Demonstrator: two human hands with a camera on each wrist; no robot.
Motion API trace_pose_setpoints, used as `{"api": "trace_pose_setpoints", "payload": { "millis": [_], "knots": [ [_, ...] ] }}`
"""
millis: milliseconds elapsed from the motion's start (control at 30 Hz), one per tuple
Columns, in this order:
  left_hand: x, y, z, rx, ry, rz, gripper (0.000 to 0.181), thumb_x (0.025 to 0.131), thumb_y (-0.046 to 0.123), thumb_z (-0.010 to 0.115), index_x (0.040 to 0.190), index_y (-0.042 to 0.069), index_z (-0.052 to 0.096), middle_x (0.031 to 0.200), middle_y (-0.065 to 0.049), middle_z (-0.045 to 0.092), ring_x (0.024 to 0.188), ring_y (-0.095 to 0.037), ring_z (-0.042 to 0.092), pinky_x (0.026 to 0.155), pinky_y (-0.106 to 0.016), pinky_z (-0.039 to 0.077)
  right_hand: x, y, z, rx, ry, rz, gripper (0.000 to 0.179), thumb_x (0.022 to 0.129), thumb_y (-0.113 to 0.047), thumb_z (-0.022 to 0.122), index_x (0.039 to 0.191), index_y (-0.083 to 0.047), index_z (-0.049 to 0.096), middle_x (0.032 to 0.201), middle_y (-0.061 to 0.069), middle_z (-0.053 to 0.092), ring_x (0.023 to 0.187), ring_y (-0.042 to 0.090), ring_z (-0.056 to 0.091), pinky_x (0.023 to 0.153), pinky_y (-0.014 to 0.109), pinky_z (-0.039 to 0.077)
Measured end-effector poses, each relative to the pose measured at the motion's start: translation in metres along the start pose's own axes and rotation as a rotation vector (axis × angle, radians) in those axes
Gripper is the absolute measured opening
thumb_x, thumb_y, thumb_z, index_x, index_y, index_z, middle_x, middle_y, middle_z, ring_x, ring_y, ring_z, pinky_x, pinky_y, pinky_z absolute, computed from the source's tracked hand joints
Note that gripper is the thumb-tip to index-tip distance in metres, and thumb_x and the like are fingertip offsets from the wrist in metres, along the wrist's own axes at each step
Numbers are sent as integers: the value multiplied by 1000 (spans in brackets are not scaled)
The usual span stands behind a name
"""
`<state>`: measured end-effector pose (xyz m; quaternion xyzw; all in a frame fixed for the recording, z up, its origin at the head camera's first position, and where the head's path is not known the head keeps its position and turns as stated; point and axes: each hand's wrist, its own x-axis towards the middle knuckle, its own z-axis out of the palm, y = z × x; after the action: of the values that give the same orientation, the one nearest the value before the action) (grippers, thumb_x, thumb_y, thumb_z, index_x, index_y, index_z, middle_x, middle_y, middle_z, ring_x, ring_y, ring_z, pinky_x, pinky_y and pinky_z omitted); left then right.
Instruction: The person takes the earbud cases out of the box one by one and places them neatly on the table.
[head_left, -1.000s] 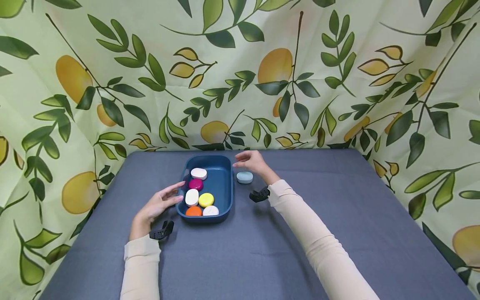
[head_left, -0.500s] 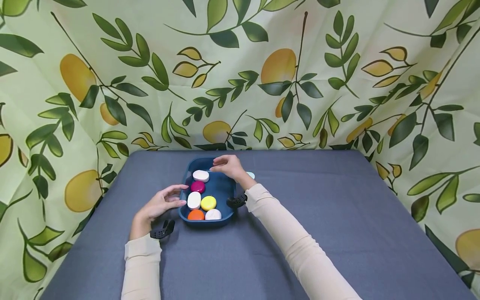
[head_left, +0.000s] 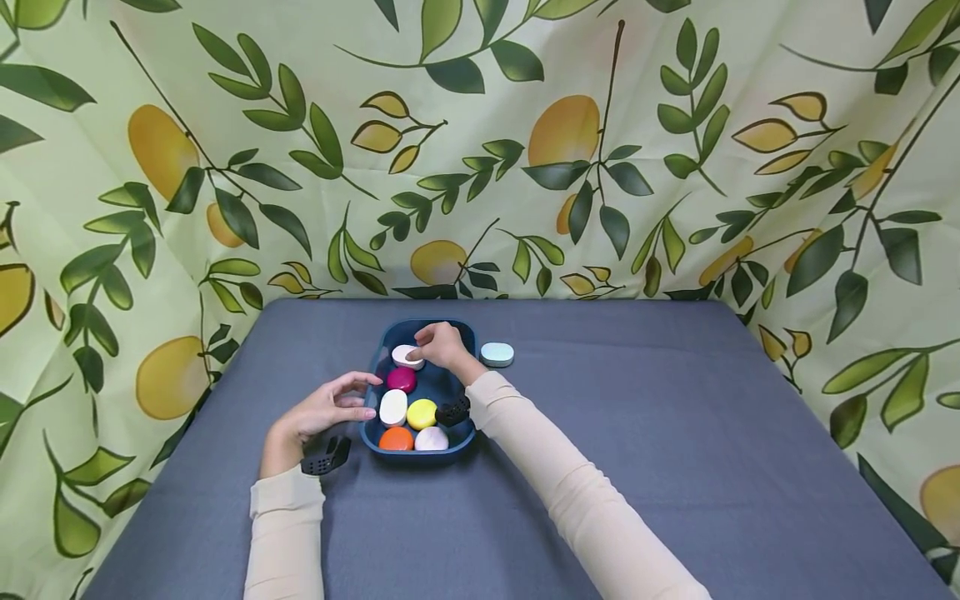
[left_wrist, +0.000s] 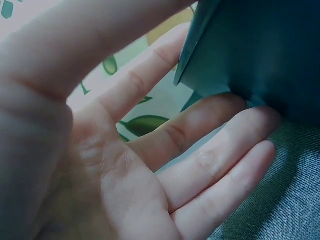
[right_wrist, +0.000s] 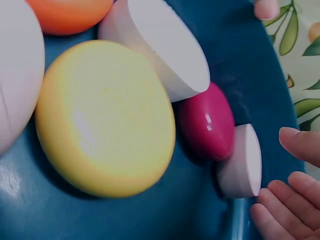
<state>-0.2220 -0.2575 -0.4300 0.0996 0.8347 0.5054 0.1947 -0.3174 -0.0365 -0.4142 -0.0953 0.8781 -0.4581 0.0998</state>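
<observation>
A blue plastic tub (head_left: 467,440) holds several soap bars. At its back left lies a pale pinkish-white oval bar (head_left: 406,356); my right hand (head_left: 444,345) is beside it, fingertips close. In the right wrist view, the thumb and fingers (right_wrist: 285,215) are spread apart beside that bar, with nothing between them. My left hand (head_left: 330,405) rests at the tub's left wall, its fingers (left_wrist: 220,170) fairly straight and touching the outside. The tub also contains a magenta bar (head_left: 401,380), a white oval bar (head_left: 393,407), a yellow round bar (head_left: 422,414), an orange bar (head_left: 396,438) and a marbled white bar (head_left: 431,439).
A light blue soap bar (head_left: 497,354) lies on the grey tablecloth (head_left: 637,450) just right of the tub. Behind the table hangs a cloth (head_left: 480,175) printed with leaves and fruit, which also lines both sides.
My right hand has moved left from beside the light blue bar, over the tub and down to the pinkish-white bar. My left hand stays at the tub's left wall.
</observation>
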Motion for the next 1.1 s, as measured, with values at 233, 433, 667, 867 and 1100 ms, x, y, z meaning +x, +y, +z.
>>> {"api": "trace_pose_setpoints", "payload": {
  "millis": [233,433,667,867,1100],
  "knots": [
    [0,0,0,-19,-3,-16,59,89,25,68,139,8,43,148,-24,39,132,-42,41,102,-55,45,7,9,3,-18,2,42,41,78,-13,80,115,-1,68,117,15,69,112,28,62,98,38,53],
    [1,1,1,-20,-1,-15,58,89,25,68,139,8,43,149,-24,38,128,-39,45,101,-53,46,9,14,2,-1,-31,67,43,77,-11,80,118,-3,67,121,14,69,114,27,63,102,38,51],
    [0,-1,1,-28,0,-7,60,88,25,69,139,7,43,149,-25,35,133,-44,40,103,-58,44,9,15,7,-86,-85,-10,44,80,-9,77,122,-4,66,123,14,69,114,26,64,103,35,51],
    [0,-2,1,-28,3,6,59,88,24,70,138,7,44,148,-25,36,132,-44,42,103,-57,44,10,14,9,-169,-75,-37,42,80,-11,77,121,-4,67,120,12,70,108,24,64,100,33,52],
    [2,-2,2,-32,13,-8,59,87,24,70,138,7,44,148,-26,35,130,-43,45,103,-57,44,10,14,8,-200,-69,-58,40,81,-12,76,120,-4,67,120,12,70,105,23,64,98,31,53]
  ]
}}
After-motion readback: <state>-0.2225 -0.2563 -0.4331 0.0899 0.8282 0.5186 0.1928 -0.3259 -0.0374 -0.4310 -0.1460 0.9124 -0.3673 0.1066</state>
